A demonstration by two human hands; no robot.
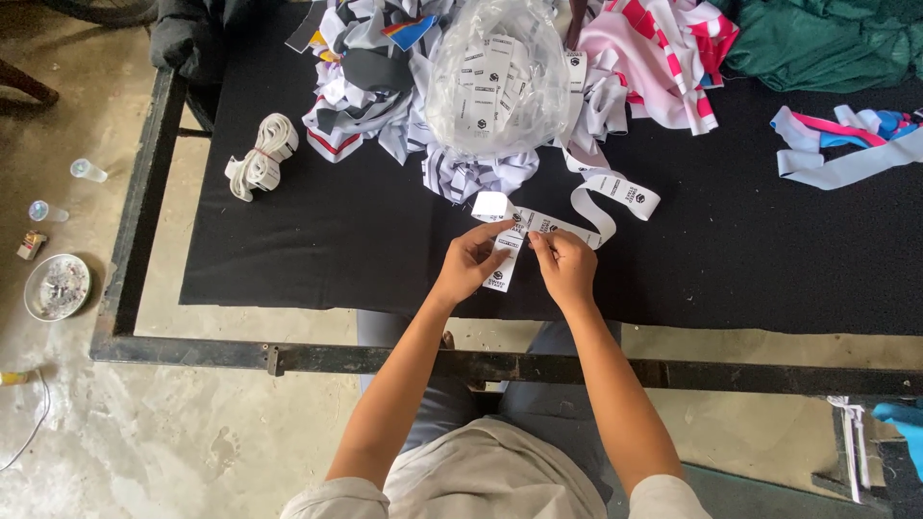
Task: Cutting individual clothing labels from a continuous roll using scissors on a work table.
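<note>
Both hands meet over the near part of the black cloth (385,259) that covers the table. The left hand (473,261) is curled, thumb and fingers pinched on a white label strip (507,252) printed with small dark marks; the strip's loose end hangs just below that hand, toward the cloth's near edge. The right hand (565,264) is also closed, its fingertips gripping the same strip just beside the left hand, so the strip runs between the two. A small folded white piece (492,205) sticks up just beyond the left fingertips.

From the right hand the strip loops away across the cloth, curling into a white ribbon bend (615,197) a little farther in and to the right.

Farther in on the cloth, straight beyond the hands, stands a clear plastic bag (495,77), rounded and puffed, filled with cut white rectangular labels bearing dark print. Around its base lies a heap of fabric scraps (370,91) in white, grey and dark tones. To the left of the bag, well apart, a bundle of white elastic band (261,156) is tied at its middle. To the bag's right lies pink and white striped fabric (673,53), and beyond that, at the cloth's far right corner, green fabric (827,43). Pale blue and pink strips (846,144) lie near the cloth's right edge.
</note>
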